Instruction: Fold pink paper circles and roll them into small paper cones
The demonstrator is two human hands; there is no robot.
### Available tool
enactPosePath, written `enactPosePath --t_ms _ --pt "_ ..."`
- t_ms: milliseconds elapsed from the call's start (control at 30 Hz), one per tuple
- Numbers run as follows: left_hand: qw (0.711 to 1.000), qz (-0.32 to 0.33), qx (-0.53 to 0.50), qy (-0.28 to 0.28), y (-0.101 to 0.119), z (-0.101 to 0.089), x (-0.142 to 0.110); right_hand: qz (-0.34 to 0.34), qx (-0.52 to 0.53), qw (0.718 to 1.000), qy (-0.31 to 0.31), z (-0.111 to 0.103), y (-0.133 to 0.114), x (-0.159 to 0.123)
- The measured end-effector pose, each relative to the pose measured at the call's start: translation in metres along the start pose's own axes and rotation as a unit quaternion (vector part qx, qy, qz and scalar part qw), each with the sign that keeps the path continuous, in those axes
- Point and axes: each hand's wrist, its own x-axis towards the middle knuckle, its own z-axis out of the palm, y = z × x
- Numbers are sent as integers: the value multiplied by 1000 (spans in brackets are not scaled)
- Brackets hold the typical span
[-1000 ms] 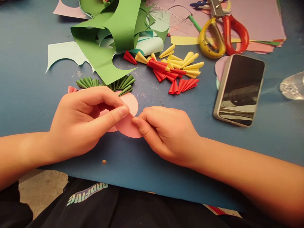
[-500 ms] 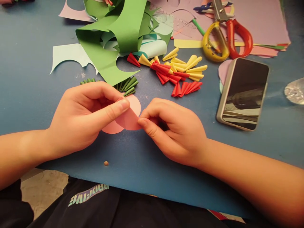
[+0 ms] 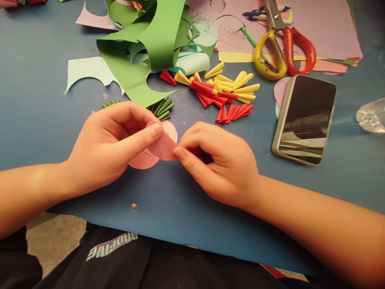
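Observation:
Between my two hands is a piece of pink paper [image 3: 163,147] with a curved lower edge. My left hand [image 3: 116,146] pinches its upper left part between thumb and fingers. At its right corner, the thumb and forefinger of my right hand [image 3: 221,162] are closed on it. Pink paper circles [image 3: 143,160] lie on the table beneath, partly covered by the held piece and my left hand. Just behind my fingers sit several small rolled green paper cones [image 3: 162,108]. Rolled red cones [image 3: 233,113] and yellow cones [image 3: 240,82] are heaped farther back.
Green paper offcuts [image 3: 164,36] and a pale blue scrap [image 3: 87,70] lie at the back left. Scissors with yellow and red handles [image 3: 270,54] rest on pink sheets [image 3: 333,32]. A phone [image 3: 308,120] and a clear object [image 3: 373,116] are at the right of the blue table [image 3: 186,216].
The right corner of the pink paper has risen slightly with my right fingers, and the piece looks more curled. The whole view has shifted a little.

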Motion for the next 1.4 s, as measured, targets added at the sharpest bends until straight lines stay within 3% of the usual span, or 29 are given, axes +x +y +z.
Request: enactPosePath --t_ms 133,267,367,567,733,833,1000,1233,1400 --pt "997 16 64 -34 1 1 1 13 18 999 24 0 0 1" --pt "984 58 133 -103 6 3 2 22 37 999 -4 -2 1 1" --pt "980 32 152 -126 9 1 2 24 41 999 -15 -2 0 0" --pt "998 -16 38 -38 6 -6 -3 113 122 985 49 3 -1 -6" --pt "1000 -19 -10 6 6 -3 -8 77 84 993 17 0 -4 -3" --pt "999 -41 17 -30 9 0 -8 66 60 996 15 -2 -5 -2" --pt "994 -1 82 -73 13 1 -5 66 60 996 30 -1 -6 -3" --pt "973 86 209 -46 15 4 -4 121 78 989 44 1 -5 -3" --pt "957 120 264 -4 13 4 -7 120 82 989 33 2 -6 -4"
